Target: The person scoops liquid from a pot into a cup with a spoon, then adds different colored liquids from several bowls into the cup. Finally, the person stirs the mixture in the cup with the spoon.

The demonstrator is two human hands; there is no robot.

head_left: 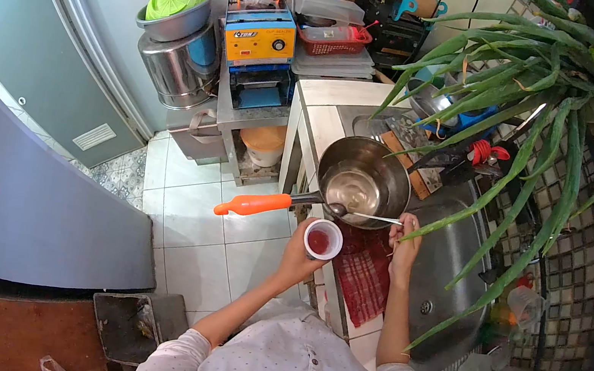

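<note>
My left hand (296, 253) is wrapped round a small white cup (335, 242) with red contents at the bottom. In my right hand (403, 246) I grip a thin spoon (376, 218) by its end. The spoon reaches left across the near rim of a steel saucepan (330, 161), its bowl close to where the pan's handle joins. An orange handle (256, 205) sticks out to the left of the pan, over the floor. Clear liquid seems to lie in the pan, though reflections make this hard to tell. The cup is held just in front of the pan, apart from it.
A red patterned cloth (362, 280) lies on the counter below the pan. To the right is a steel sink (443, 284), with long green leaves (533, 144) hanging over it. A yellow-and-blue machine (259, 40) stands on a rack behind. A grey bin (137, 327) is at lower left.
</note>
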